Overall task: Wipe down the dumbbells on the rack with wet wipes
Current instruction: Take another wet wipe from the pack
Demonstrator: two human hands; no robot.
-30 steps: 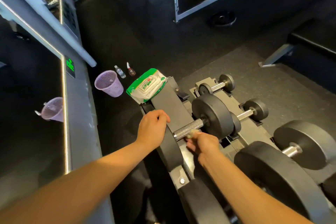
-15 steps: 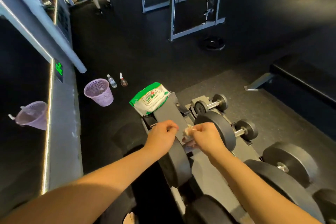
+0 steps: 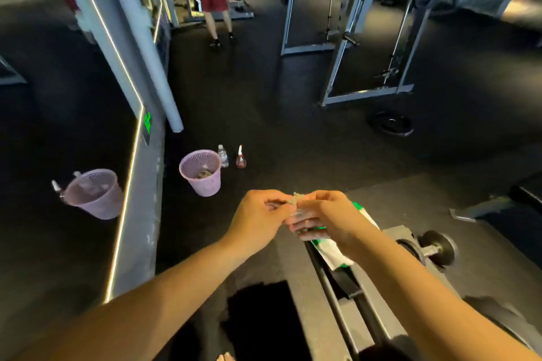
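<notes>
Greyish crumpled wipe (image 3: pixel 296 199) is held above the rack (image 3: pixel 311 316) end, pinched by thumb and fingers of the left hand (image 3: pixel 258 220) and gripped in the curled fingers of the right hand (image 3: pixel 328 218). Green-white pack (image 3: pixel 333 253) lies on the rack, partly hidden under the right hand. One small dumbbell (image 3: pixel 434 247) is racked just right of it. Purple bin (image 3: pixel 202 174) stands on the floor beyond, well apart

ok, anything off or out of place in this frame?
Nothing spilled or damaged. One weight plate lies flat on the floor beside the cage frame, not racked. Purple basket stands upright.
</notes>
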